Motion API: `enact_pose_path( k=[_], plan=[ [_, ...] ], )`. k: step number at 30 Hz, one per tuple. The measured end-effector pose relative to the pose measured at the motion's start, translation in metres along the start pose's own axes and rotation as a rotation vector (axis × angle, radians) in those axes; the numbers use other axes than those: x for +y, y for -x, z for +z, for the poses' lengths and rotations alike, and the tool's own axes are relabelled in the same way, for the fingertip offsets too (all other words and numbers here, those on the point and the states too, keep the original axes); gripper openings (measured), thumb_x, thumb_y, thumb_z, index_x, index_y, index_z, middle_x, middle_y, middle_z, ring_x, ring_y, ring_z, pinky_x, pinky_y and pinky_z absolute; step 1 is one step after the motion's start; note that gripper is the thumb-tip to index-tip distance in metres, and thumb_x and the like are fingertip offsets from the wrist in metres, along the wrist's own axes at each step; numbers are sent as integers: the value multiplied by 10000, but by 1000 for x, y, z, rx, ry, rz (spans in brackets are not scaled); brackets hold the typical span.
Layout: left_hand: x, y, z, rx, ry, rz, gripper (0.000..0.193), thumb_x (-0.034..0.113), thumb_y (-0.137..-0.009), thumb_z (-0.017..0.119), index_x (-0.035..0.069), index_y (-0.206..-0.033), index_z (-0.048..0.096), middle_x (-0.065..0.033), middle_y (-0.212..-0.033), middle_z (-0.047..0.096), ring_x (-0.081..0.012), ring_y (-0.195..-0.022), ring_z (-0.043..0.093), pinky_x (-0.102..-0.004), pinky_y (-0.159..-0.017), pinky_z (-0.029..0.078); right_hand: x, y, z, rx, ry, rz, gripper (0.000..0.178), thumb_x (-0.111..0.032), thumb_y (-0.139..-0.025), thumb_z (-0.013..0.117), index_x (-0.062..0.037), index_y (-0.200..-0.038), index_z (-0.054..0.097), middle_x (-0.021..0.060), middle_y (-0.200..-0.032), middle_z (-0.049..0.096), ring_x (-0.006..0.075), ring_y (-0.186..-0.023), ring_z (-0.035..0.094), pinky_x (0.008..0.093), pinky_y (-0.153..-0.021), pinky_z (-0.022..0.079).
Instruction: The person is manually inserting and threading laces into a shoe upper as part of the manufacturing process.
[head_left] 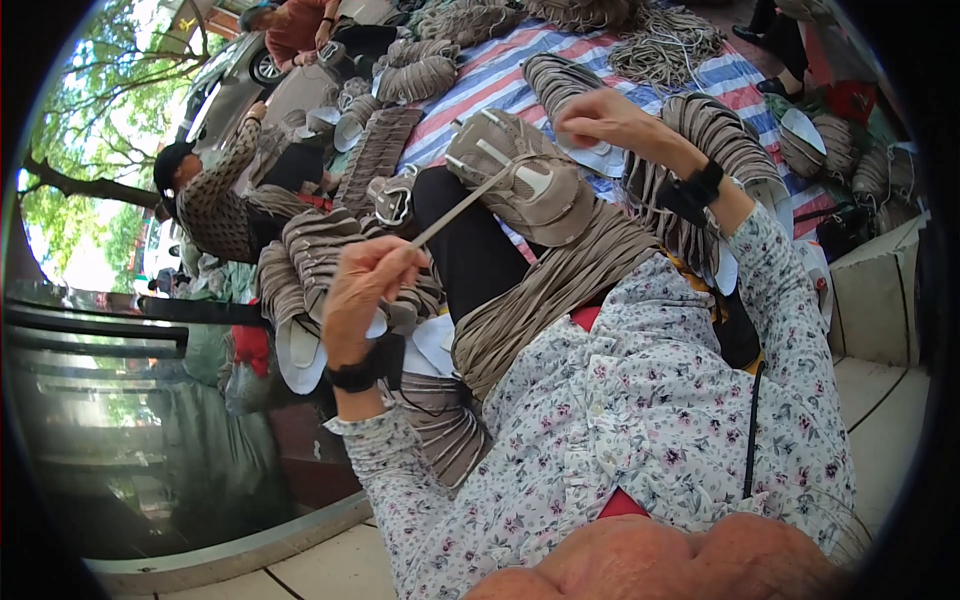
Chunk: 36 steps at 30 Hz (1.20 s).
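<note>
Shoe (545, 200), taupe w/ white trim, sits by the knees just past the lap, rounded toe pointing back at the wearer. Flat lace (450, 219) runs straight & taut-looking from shoe's middle down to L hand (365, 285), whose thumb & fingertips are closed on it. R hand (610, 125) is up beyond the shoe's R side, fingers curled, thumb near index; can't tell if it grips anything.

Risks, my guess: too hard a pull from L alone could tip or drag the shoe, as no hand visibly pins it. Uneven pull could leave one lace end short; a twist in the flat strip could bunch up at a hole. Hank of laces (565, 285) lies across the lap right by the toe, so a loose end could snag or slide off if knees shift.

Edges/room: black-trousered leg (465, 245) is just L of shoe, so low moves that side are tight. L stack of shoes (325, 240) crowds L hand; R stack of shoes (710, 125) sits beside R forearm, easy to knock w/ the wrist. Best room is prob. up, above the shoe, btwn the hands; striped sheet (478, 85) shows bare patches beyond.
</note>
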<state>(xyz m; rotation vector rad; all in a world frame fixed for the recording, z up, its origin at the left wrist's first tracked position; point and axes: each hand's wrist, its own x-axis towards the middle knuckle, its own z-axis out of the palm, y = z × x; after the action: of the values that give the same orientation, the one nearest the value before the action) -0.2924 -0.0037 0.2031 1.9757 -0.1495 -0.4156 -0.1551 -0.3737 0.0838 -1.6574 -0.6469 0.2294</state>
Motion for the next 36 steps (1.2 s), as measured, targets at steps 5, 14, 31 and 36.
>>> enact_pose_path(
  k=[5,14,31,36],
  plan=[
    [53,36,-1,165,74,205,254,221,-960,630,-17,-911,702,9,-691,598,-20,-556,476,-164,-501,368,-112,-62,92,-408,-100,-257,379,-322,-915,651,-14,-1133,686,9,-978,684,98,-953,596,268,-777,467],
    [45,35,-5,231,66,249,251,224,-954,647,-20,-934,700,6,-706,602,-33,-608,516,-173,-541,404,-108,-94,161,-1017,-548,-91,341,-303,-954,638,-29,-1152,685,37,-1058,700,99,-945,626,239,-780,451],
    [-99,55,2,218,148,-38,237,222,-953,645,10,-872,713,25,-687,614,-24,-580,512,-154,-547,376,-41,-67,-11,-362,481,-11,235,-241,-890,680,-16,-841,730,-35,-653,549,61,-619,478,252,-551,381],
    [-131,62,0,256,145,-116,265,240,-966,626,3,-882,712,24,-694,608,-35,-611,522,-167,-566,386,-22,-50,-50,-306,498,19,214,-223,-878,701,-18,-819,719,-32,-651,559,61,-617,496,247,-552,400]
  ],
)
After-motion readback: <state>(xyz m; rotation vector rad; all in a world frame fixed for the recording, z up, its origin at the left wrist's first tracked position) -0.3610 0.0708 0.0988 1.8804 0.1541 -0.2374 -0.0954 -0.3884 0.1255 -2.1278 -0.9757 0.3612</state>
